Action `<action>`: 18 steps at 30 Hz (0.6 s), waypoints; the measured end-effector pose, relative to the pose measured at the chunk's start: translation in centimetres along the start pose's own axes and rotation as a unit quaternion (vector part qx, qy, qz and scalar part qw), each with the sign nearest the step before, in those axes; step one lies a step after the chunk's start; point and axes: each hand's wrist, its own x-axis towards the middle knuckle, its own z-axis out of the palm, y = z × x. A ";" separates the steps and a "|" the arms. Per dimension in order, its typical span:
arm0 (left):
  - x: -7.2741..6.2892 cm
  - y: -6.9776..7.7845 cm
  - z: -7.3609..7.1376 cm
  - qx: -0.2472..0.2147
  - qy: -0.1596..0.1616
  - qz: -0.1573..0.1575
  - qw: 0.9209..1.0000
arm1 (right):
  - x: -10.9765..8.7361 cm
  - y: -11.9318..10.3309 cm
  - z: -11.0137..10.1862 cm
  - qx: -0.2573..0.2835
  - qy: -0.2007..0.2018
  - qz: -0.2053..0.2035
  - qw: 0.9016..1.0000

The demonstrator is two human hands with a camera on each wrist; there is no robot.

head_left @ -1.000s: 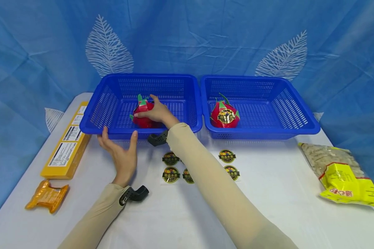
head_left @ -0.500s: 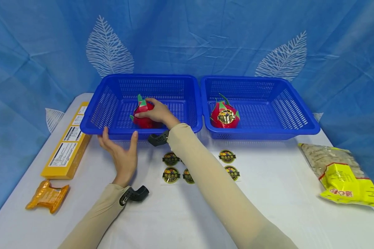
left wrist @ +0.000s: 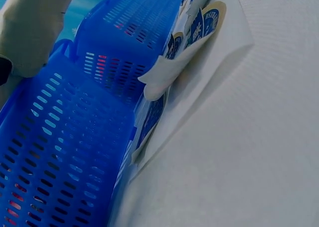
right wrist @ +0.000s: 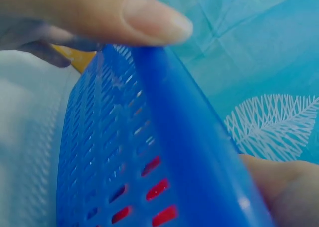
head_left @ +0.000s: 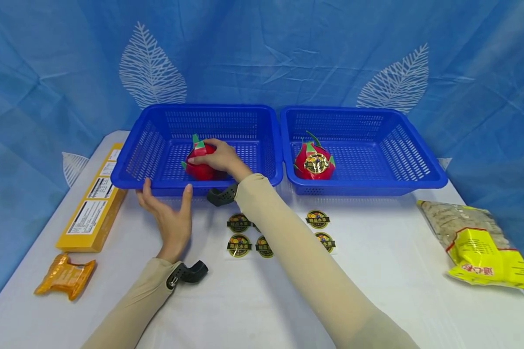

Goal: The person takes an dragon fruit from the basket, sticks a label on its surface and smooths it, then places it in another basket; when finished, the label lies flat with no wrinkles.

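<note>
Inside the left blue basket [head_left: 132, 183], a red dragon fruit [head_left: 197, 170] with green tips sits near the front wall. My right hand [head_left: 223, 157] grips it from the right side, covering part of it. The right wrist view shows the thumb [right wrist: 149, 20] overlapping the basket rim, and red fruit through the wall slots. My left hand [head_left: 173, 224] is at the front of the same basket, fingers spread, fingertips right at the rim, holding nothing. A second dragon fruit [head_left: 302, 169], bearing a round black-and-gold sticker [head_left: 316, 164], is in the right basket [head_left: 375, 186].
Round stickers [head_left: 239, 245] on a backing sheet lie before the baskets, partly under my right sleeve [head_left: 288, 242]. At left are a yellow box [head_left: 91, 203] and an orange packet [head_left: 66, 276]. A yellow-and-clear bag [head_left: 476, 242] lies at right.
A raised finger of my right hand has come down onto the dragon fruit. The left hand and both baskets have stayed in place.
</note>
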 end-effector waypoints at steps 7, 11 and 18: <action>0.0 0.0 0.0 0.000 -0.003 -0.011 1.000 | -0.2 -0.1 0.0 0.023 0.006 0.000 1.000; 0.1 0.1 -0.1 -0.001 -0.001 -0.007 1.000 | -0.4 0.0 -0.1 0.063 0.008 -0.005 0.998; 0.1 0.1 -0.1 0.000 -0.002 -0.005 1.000 | -1.0 0.4 -0.9 0.141 0.006 0.003 0.990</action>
